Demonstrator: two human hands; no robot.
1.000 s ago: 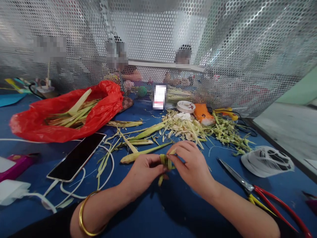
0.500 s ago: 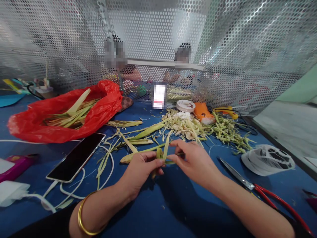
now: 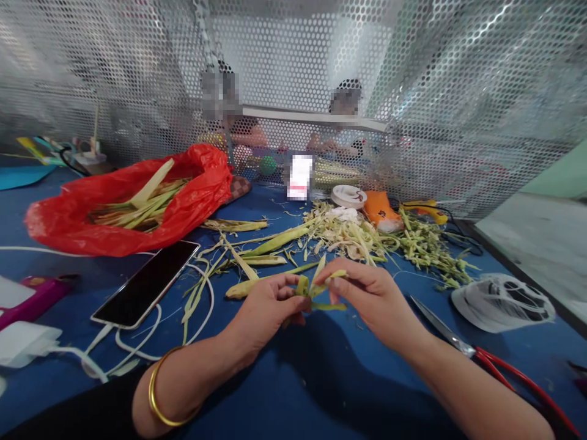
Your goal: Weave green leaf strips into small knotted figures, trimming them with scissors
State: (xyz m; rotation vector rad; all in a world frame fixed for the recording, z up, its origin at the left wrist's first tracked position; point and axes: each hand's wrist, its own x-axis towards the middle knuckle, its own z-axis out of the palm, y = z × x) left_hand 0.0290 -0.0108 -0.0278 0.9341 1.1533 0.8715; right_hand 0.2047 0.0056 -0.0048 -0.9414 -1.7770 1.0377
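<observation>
Near the middle of the blue table, my left hand (image 3: 268, 302) is closed in a pinch around a small looped piece of green leaf strips (image 3: 302, 286). Several strip ends stick out of it, one upward and one to the right. My right hand (image 3: 373, 296) pinches another of these ends between thumb and fingers, just right of the loop. Part of the piece is hidden behind my left fingers. Behind the hands lie long loose leaf strips (image 3: 279, 240) and a pile of leaf scraps (image 3: 351, 235).
A red plastic bag (image 3: 98, 192) holding leaves stands at left, beside a phone (image 3: 149, 284) with a white cable. Red-handled scissors (image 3: 463, 347) and a white spool (image 3: 502, 304) lie at right. Two people sit behind the perforated screen (image 3: 284, 55).
My right hand has turned slightly and pulled a strip end to the right and up. The lower end now shows more fully. My left hand keeps its hold. The view has shifted slightly.
</observation>
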